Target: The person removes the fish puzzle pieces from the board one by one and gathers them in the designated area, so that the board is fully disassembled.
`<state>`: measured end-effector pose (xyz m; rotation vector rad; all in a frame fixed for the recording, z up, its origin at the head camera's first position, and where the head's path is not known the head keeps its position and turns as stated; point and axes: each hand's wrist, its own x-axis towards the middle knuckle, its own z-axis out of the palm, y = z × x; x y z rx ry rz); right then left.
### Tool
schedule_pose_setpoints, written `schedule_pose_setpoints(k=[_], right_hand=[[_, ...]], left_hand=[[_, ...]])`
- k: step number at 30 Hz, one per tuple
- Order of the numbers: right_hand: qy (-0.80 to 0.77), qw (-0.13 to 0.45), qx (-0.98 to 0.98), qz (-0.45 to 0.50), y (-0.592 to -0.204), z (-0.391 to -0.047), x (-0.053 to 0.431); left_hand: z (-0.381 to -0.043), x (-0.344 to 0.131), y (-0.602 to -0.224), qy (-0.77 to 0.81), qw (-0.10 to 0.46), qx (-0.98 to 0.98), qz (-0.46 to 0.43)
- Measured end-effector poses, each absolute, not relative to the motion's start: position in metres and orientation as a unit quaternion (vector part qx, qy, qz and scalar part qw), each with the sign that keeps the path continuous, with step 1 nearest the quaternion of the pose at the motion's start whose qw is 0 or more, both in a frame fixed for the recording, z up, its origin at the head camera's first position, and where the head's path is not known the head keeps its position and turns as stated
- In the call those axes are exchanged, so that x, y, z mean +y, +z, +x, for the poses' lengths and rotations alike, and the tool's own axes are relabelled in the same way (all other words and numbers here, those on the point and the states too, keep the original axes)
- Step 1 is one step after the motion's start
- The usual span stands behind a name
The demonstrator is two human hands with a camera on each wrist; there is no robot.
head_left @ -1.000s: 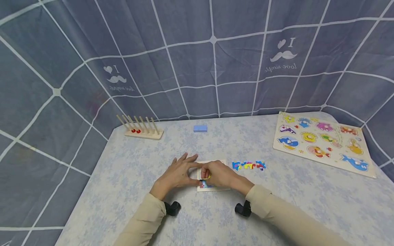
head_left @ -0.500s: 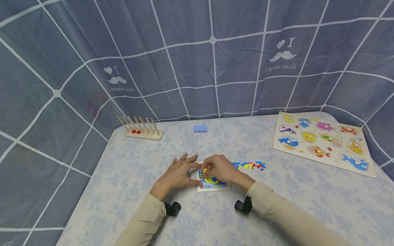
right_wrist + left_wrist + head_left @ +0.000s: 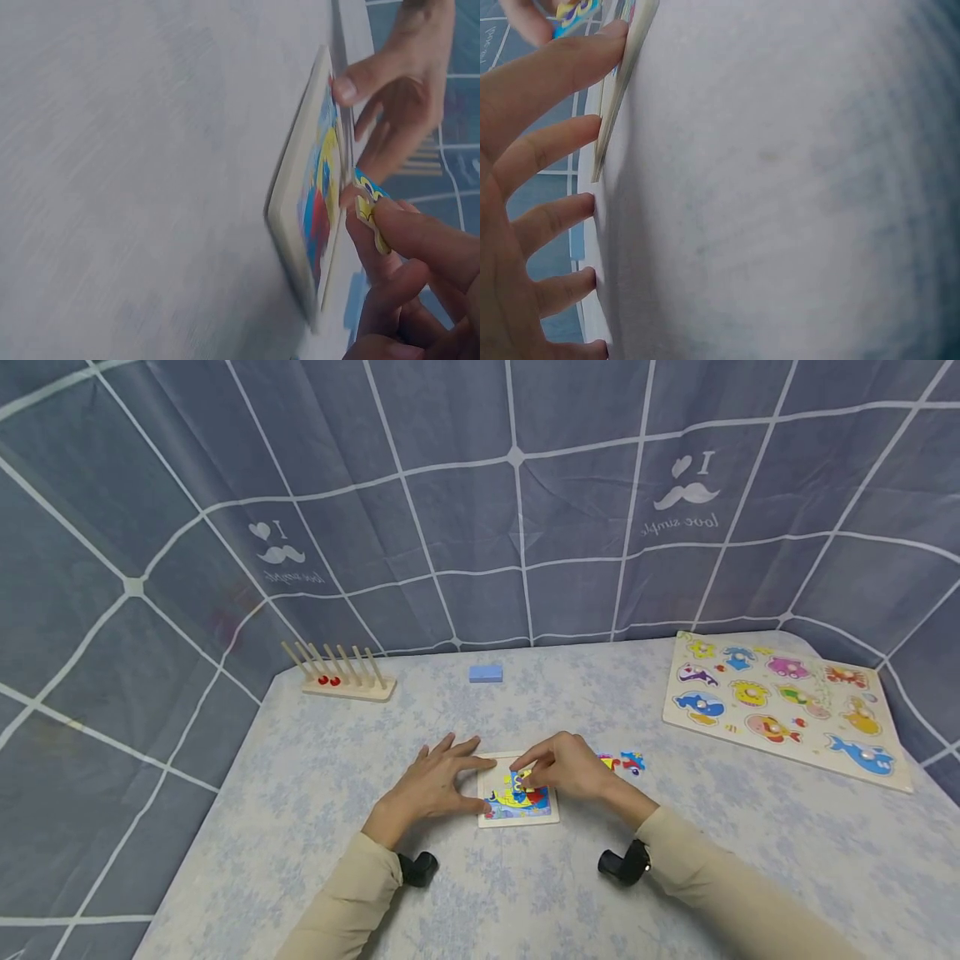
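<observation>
A small wooden puzzle tray lies flat on the table, its lower part filled with colourful pieces and bare wood showing above them at the left. My left hand spreads its fingers at the tray's left side; the thumb and index fingertip touch the tray. Above the tray, my right hand pinches a jigsaw piece between thumb and finger. That piece is blue and yellow with eye-like markings, and it is tilted. Loose jigsaw pieces lie right of the tray, partly hidden behind the right hand.
A large animal peg puzzle board lies at the back right. At the back left stands a wooden rack of pegs with red beads. A light blue block sits near the table's back, before a grey curtain.
My right hand has moved right from the tray's left part, carrying the eye-marked jigsaw piece, and bare wood now shows there. The left hand has stayed nearly still.
</observation>
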<state>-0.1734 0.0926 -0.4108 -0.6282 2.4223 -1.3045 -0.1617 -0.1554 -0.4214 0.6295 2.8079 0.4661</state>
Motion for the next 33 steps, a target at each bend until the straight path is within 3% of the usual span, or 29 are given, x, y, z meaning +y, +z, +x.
schedule_pose_setpoints(k=[15, 33], right_hand=[[-0.453, 0.152, 0.865, -0.152, -0.413, -0.164, 0.148], [-0.418, 0.121, 0.889, -0.141, -0.419, -0.158, 0.153]], left_hand=[[-0.160, -0.156, -0.419, 0.169, 0.109, 0.956, 0.215], [-0.160, -0.158, -0.422, 0.172, 0.103, 0.955, 0.219]])
